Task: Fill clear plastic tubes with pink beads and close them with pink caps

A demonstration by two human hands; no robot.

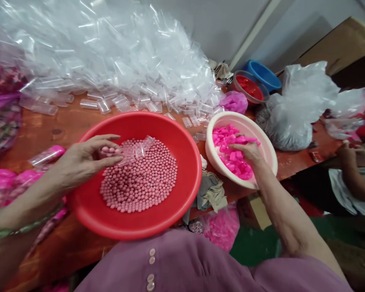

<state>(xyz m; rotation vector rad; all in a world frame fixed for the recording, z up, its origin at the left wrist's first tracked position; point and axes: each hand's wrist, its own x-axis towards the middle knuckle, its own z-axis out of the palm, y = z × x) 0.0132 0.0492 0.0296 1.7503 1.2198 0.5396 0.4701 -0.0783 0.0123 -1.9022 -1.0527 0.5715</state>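
Over the left part of a red basin (182, 202), my left hand (88, 158) is closed round a clear tube (111, 151) with pink balls inside. Many small pink balls (140, 182) lie in the basin, and another clear tube (140, 149) rests on them beside my fingertips. My right hand (247, 151) reaches into a white bowl (261, 121) of bright pink plastic pieces (235, 162). Its fingers touch the pieces; whether they grip one is hard to make out.
A large heap of clear tubes (124, 52) covers the table's back. Filled tubes with pink caps (47, 156) lie at left. Rags (211, 190) sit between basin and bowl. Plastic bags (295, 105) and another person's hand (346, 154) are at right.
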